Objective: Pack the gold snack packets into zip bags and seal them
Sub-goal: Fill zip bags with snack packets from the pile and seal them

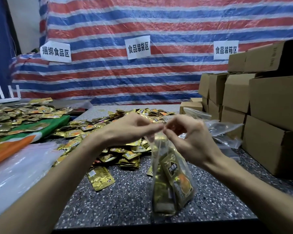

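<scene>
- Head view: we see the zip bag (161, 149) hanging straight down from both grips, which meet at its top edge, above the near part of the desk (125, 200).
- We count several gold packets (178, 176) inside the bag, standing on end and filling its lower half; the upper half is clear plastic.
- We cannot tell whether the bag's bottom touches the desk or hangs just above it.
- Our left grip (125, 130) comes in from the left, thumb and fingertips pinched together on the bag's top edge, the other fingers curled.
- Our right grip (191, 141) comes in from the right and pinches the same edge, its fingertips almost touching those of the left.
- Blur at the fingertips hides whether the zip strip is pressed shut along its whole length.
- A pile (130, 154) of loose gold packets lies on the desk behind and to the left of the bag, partly hidden by the left grip.
- One packet (101, 178) lies apart from the pile, near the left forearm.
- A second heap (15, 114) of packets lies far left on a green and orange cloth (46, 127).
- Empty bags (227, 129) lie to the right, just behind the right grip.
- Cardboard boxes (269, 98) are stacked along the right side, in front of a striped tarp (125, 27) bearing paper labels (138, 47).
</scene>
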`<state>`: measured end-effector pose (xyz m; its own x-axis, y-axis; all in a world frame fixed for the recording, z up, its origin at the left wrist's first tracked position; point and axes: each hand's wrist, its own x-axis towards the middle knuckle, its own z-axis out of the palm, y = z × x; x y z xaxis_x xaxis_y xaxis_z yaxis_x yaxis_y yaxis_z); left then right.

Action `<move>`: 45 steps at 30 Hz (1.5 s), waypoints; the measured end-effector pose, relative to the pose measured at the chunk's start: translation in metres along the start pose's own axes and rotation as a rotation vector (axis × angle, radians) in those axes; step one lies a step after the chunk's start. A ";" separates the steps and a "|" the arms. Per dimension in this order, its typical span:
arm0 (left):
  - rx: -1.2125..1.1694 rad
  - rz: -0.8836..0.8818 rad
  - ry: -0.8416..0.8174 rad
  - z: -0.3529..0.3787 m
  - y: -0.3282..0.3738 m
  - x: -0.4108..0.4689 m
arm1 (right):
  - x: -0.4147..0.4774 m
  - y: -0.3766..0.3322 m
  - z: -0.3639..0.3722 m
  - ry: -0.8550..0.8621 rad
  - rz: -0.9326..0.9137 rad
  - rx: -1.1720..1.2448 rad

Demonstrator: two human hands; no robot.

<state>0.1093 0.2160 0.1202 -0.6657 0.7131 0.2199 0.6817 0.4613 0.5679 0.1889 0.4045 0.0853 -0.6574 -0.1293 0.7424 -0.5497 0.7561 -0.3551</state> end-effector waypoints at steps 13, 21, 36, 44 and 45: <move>0.285 0.069 0.027 -0.003 -0.011 -0.016 | 0.034 0.013 -0.030 -0.540 0.017 -0.309; 0.179 0.012 0.106 -0.010 -0.017 -0.019 | 0.054 0.037 -0.037 -0.798 0.091 -0.228; 0.200 0.017 0.303 -0.026 -0.023 -0.034 | 0.050 0.045 -0.043 -0.500 0.114 -0.014; -0.013 0.063 0.346 -0.036 -0.018 -0.048 | 0.048 0.033 -0.068 -0.475 0.149 0.188; -0.047 0.077 0.391 -0.037 -0.016 -0.049 | 0.049 0.032 -0.070 -0.469 0.153 0.216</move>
<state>0.1193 0.1542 0.1298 -0.6846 0.4859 0.5434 0.7256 0.3831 0.5717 0.1753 0.4675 0.1497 -0.8708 -0.3379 0.3572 -0.4906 0.6462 -0.5846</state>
